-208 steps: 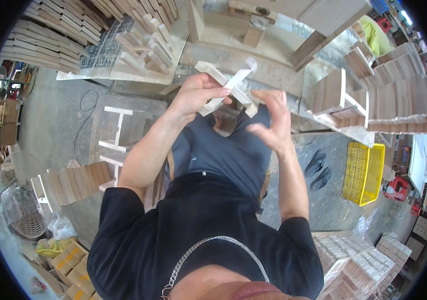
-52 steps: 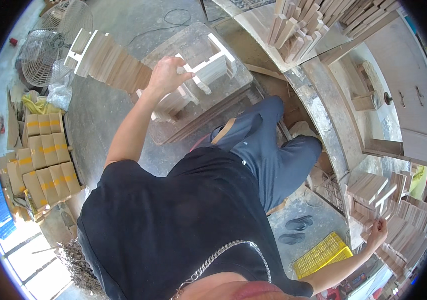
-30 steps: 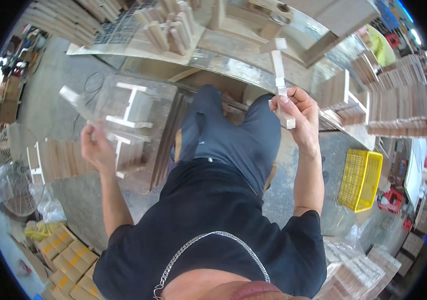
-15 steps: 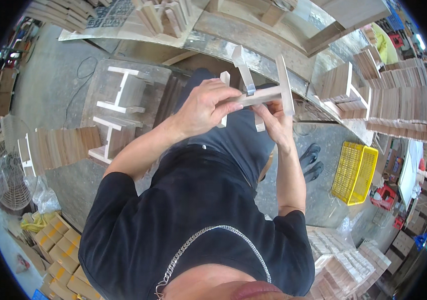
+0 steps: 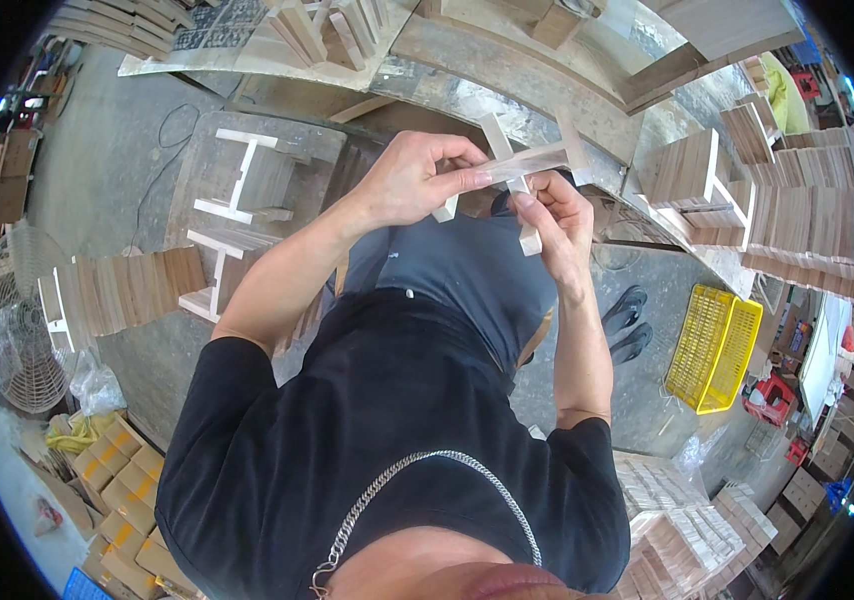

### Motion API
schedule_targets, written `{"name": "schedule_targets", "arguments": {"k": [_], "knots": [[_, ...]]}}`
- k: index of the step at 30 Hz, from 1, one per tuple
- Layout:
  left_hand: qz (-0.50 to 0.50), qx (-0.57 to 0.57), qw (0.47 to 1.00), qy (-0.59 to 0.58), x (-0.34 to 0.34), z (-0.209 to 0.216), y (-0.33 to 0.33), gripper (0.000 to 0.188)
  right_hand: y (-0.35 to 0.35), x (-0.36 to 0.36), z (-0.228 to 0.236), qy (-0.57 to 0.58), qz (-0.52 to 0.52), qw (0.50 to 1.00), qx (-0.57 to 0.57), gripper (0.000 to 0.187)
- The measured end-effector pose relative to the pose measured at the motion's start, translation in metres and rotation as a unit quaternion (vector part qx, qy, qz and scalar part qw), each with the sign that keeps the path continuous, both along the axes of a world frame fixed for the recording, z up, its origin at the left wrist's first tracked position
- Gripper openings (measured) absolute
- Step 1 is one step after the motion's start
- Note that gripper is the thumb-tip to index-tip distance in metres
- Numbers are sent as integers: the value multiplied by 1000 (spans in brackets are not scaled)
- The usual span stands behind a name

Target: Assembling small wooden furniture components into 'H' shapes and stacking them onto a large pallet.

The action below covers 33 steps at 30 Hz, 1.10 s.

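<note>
You sit at a pale, dust-marked wooden workbench (image 5: 427, 95), both bare hands raised above your knees and just before the bench's near edge. Your left hand (image 5: 417, 182) pinches the left part of a smooth, pale wooden H-shaped piece (image 5: 544, 158) between thumb and fingers, with little gap showing between them. Your right hand (image 5: 559, 222) has its thumb and curled fingers closed on the near part of a second pale wooden piece with short end bars (image 5: 497, 137), which crosses the first near its middle; how firmly the two are joined, you cannot tell from here.

To your left, more pale H-shaped wooden pieces (image 5: 239, 180) stand stacked on a low grey platform (image 5: 192, 160), near a long row of brown-sided wooden blocks (image 5: 137, 290). To your right, wooden stacks with pale H-shaped ends (image 5: 682, 172) line the bench. A yellow plastic basket (image 5: 712, 350) and a pair of black sandals (image 5: 624, 325) rest on the grey concrete floor (image 5: 587, 385); taped brown cardboard boxes (image 5: 132, 490) sit behind you at left.
</note>
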<state>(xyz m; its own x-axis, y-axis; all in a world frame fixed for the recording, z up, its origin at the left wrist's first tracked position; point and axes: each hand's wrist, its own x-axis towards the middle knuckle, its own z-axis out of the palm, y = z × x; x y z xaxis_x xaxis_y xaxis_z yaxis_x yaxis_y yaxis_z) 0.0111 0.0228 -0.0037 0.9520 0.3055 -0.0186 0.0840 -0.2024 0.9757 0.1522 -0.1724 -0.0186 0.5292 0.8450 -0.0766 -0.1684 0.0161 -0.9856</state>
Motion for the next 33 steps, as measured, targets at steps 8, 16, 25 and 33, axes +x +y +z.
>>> {"name": "schedule_targets", "arguments": {"k": [8, 16, 25, 33], "knots": [[-76, -180, 980, 38, 2, -15, 11, 24, 1, 3, -10, 23, 1, 999, 33, 14], [-95, -114, 988, 30, 2, -7, 8, 22, -5, 3, -9, 9, -1, 1000, 18, 11], [-108, -190, 973, 68, 39, -10, 33, 26, 15, 21, -20, 64, -40, 996, 47, 15], [46, 20, 995, -83, 63, 5, 38, 32, 63, 77, -16, 129, -120, 983, 59, 18]]}}
